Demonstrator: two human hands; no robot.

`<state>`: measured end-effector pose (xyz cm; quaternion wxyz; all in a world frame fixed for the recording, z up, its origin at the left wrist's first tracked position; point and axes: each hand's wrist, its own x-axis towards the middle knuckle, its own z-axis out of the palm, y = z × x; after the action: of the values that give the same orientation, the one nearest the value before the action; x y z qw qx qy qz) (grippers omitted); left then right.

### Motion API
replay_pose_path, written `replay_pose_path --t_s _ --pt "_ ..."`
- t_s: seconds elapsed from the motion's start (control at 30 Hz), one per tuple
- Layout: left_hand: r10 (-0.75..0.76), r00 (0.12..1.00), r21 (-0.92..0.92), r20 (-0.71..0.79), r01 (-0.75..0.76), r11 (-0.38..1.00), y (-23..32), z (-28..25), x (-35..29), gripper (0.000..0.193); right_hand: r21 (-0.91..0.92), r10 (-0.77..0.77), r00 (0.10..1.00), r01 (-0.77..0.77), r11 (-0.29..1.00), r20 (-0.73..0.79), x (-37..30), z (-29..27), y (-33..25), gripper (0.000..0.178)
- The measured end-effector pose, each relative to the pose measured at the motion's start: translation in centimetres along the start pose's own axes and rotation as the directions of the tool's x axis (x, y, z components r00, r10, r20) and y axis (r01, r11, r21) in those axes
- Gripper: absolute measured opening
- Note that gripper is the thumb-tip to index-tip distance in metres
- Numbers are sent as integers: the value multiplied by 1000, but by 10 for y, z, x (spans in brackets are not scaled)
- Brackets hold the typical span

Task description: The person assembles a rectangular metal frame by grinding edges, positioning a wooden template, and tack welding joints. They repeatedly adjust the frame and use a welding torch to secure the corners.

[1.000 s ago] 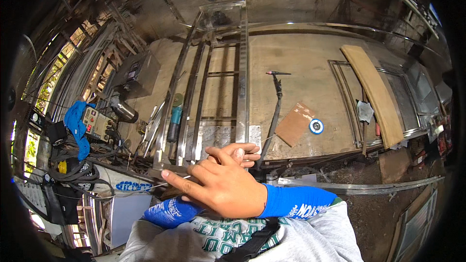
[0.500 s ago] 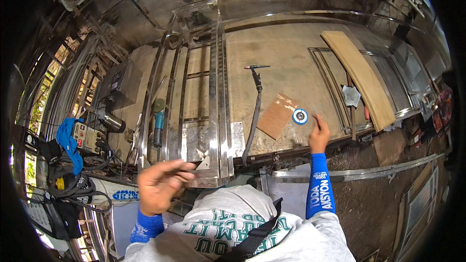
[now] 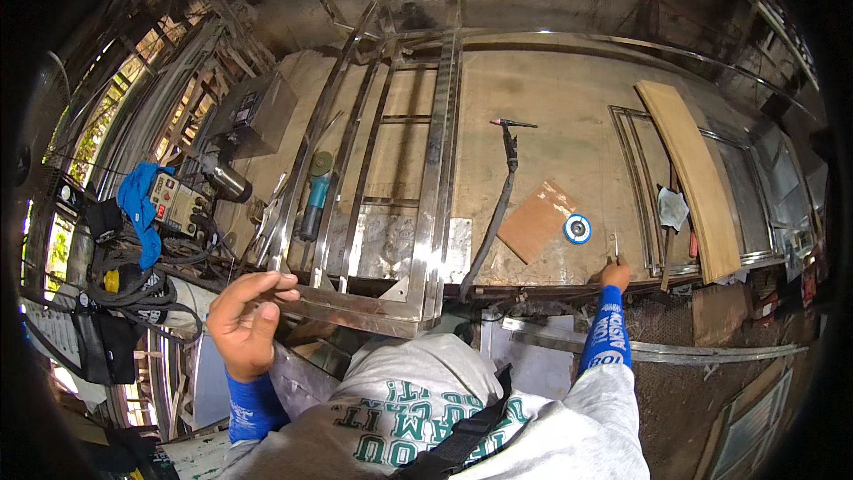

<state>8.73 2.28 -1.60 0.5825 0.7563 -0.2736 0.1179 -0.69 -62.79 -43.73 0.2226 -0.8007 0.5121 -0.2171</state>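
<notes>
My left hand (image 3: 249, 320) is raised beside the near left corner of a shiny metal frame (image 3: 384, 309), its fingers loosely curled and apart from the thumb, with nothing visible in it. The frame of square tubes lies lengthwise on the wooden worktable (image 3: 551, 80). Over at the table's front edge, my right hand (image 3: 615, 276) has its fingers drawn together around something small, thin and pale, too small to name. Just beyond that hand lie a blue-rimmed round disc (image 3: 577, 229) and a brown board piece (image 3: 538, 220).
A welding torch (image 3: 511, 147) with its dark cable crosses the table's middle. The angle grinder (image 3: 314, 197) lies between the frame's bars. Leftward stands a control box (image 3: 178, 204) with a blue cloth (image 3: 139, 209). A long plank (image 3: 689, 178) rests over thin metal frames at right.
My right hand has come down and nearer to the table's front edge, its fingers closing on something small. My left hand has moved left, away from the frame's corner. The view has shifted.
</notes>
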Motion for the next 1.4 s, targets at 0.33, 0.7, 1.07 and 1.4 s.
replay_pose_path --t_s 0.33,0.7,1.07,1.4 --pt "126 972 150 -196 -98 984 -18 -42 -11 42 197 -355 934 357 913 -45 -48 59 -134 40" --pt "125 926 281 -357 -21 960 -37 -90 -35 41 -30 -358 856 397 917 373 -139 143 -283 62" --pt "78 767 468 -636 304 830 -27 -121 -96 50 248 -310 936 265 932 164 -55 112 -220 35" --pt "-179 800 231 -573 367 901 -53 -93 -53 45 437 -86 917 -102 894 390 -70 127 -150 45"
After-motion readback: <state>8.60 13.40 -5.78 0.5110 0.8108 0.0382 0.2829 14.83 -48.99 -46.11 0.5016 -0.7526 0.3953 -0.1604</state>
